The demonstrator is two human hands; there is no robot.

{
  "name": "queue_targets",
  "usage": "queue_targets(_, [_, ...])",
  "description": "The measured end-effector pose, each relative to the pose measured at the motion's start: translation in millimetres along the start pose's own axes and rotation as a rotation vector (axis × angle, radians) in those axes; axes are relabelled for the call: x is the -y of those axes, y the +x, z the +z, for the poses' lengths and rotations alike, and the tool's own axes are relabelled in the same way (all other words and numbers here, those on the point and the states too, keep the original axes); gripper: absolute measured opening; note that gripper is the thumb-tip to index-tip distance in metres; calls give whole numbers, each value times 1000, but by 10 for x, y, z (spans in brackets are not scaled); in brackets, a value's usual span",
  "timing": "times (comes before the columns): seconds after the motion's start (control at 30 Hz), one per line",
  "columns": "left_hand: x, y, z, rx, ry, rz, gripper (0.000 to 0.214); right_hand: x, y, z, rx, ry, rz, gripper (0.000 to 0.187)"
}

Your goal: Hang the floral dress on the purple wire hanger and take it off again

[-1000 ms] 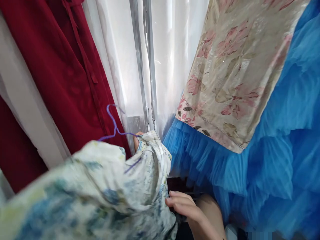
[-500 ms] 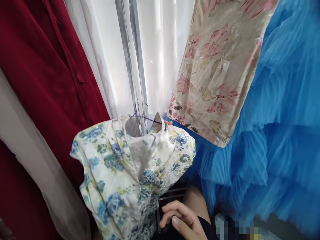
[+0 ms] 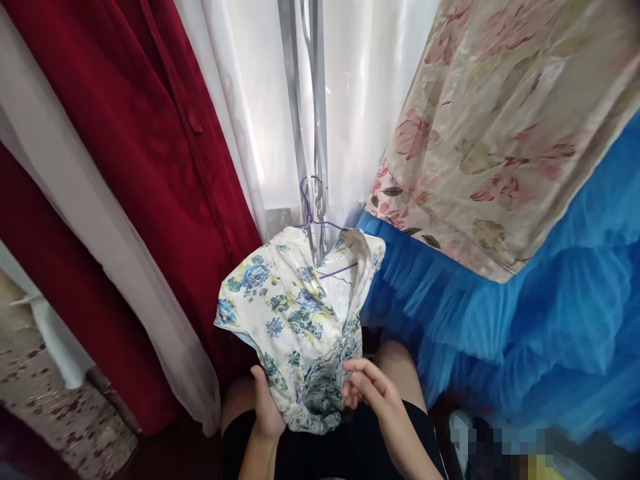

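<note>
A white blouse (image 3: 287, 293) with blue and yellow floral print sits on a thin purple hanger (image 3: 309, 212) in front of me. The hanger's hook lies against grey metal bars (image 3: 295, 87); whether it is caught on them I cannot tell. At the blouse's lower left edge is my left hand (image 3: 269, 408), its thumb raised and apart, its other fingers hidden behind the cloth. My right hand (image 3: 371, 388) is by the lower right edge, fingers loosely bent and apart, fingertips close to the gathered cloth. Contact there is unclear.
Dark red fabric (image 3: 135, 167) and sheer white fabric (image 3: 165, 353) hang at left. White curtains (image 3: 255, 107) cover the back. On the right hang a beige garment with pink flowers (image 3: 480, 153) and a ruffled blue tulle garment (image 3: 565, 320). My legs (image 3: 400, 363) are below.
The blouse has turned and its lower part is bunched up. More of the purple hanger shows. My left hand has come into view at the blouse's left edge; my right hand is nearer the cloth.
</note>
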State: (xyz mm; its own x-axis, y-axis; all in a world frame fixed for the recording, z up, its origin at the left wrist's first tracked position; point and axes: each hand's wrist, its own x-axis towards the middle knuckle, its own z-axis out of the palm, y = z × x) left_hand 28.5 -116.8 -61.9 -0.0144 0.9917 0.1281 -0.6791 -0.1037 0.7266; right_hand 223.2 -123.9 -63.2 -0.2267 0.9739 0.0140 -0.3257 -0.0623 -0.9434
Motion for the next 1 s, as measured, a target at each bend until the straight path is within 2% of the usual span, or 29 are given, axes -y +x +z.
queue_targets(0.03, [11,-49,-16,-54,40,-1,73,-35,70,18,-39,-6,-10,44])
queue_targets(0.1, [51,-113,16,-177,178,-10,70,-74,204,40,-75,-55,-67,44])
queue_targets(0.17, [120,-137,102,-258,297,1,63,-69,308,40,-20,-129,-135,35])
queue_targets(0.23, [202,-124,173,-292,330,47,59,-48,367,20,52,-187,-167,34])
queue_targets(0.33, [281,-35,108,-385,339,97,57,-61,370,-30,37,-234,-156,40])
queue_targets(0.4, [284,53,-55,-538,356,216,52,-110,331,-58,27,-256,-112,42])
queue_targets(0.47, [270,122,-242,-714,404,438,46,-169,279,-66,54,-276,-64,43])
queue_targets(0.53, [281,127,-371,-808,525,650,43,-213,229,-43,88,-293,-32,44])
queue_targets(0.57, [310,99,-396,-799,616,718,41,-224,209,-20,100,-297,-24,44])
queue_targets(0.63, [422,-8,-364,-633,784,747,33,-225,182,40,116,-292,-10,44])
queue_targets(0.7, [582,-136,-255,-380,862,653,29,-206,169,104,125,-273,-10,43])
queue_targets(0.77, [729,-226,-130,-224,869,515,30,-179,168,152,118,-254,-24,42])
queue_targets(0.87, [815,-241,-15,-213,884,386,20,-125,182,186,108,-228,-16,42])
queue_targets(1.0, [741,-156,-2,-159,928,366,14,52,286,219,79,-182,41,45])
